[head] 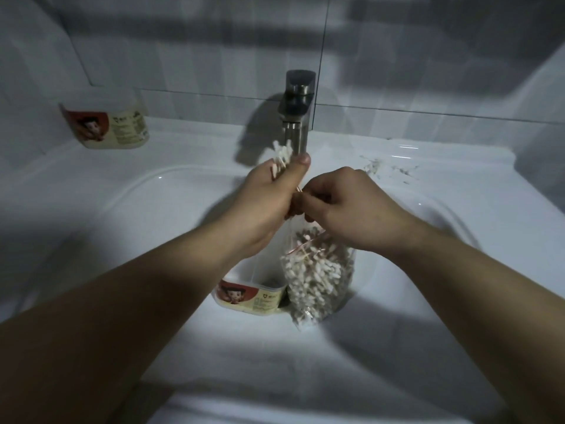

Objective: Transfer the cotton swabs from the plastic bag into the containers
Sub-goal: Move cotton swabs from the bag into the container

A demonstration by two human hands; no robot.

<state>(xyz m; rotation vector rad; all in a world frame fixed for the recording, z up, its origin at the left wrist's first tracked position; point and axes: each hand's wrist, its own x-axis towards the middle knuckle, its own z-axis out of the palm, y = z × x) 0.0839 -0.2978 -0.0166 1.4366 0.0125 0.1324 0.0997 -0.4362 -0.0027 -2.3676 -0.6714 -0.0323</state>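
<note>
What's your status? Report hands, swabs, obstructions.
Left hand grips swab bunch. Right hand pinches plastic bag mouth, bag mostly full. Open container beside bag in sink. Faucet close behind hands.

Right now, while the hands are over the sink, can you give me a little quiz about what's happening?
1. True or false: the left hand grips a bunch of cotton swabs.
2. Where does the nearer container sit? A) in the sink, beside the plastic bag; B) on a shelf; C) on the floor.
3. Fill in: the second container stands on the counter to the ___ of the faucet.
Key: 1 true; 2 A; 3 left.
</note>
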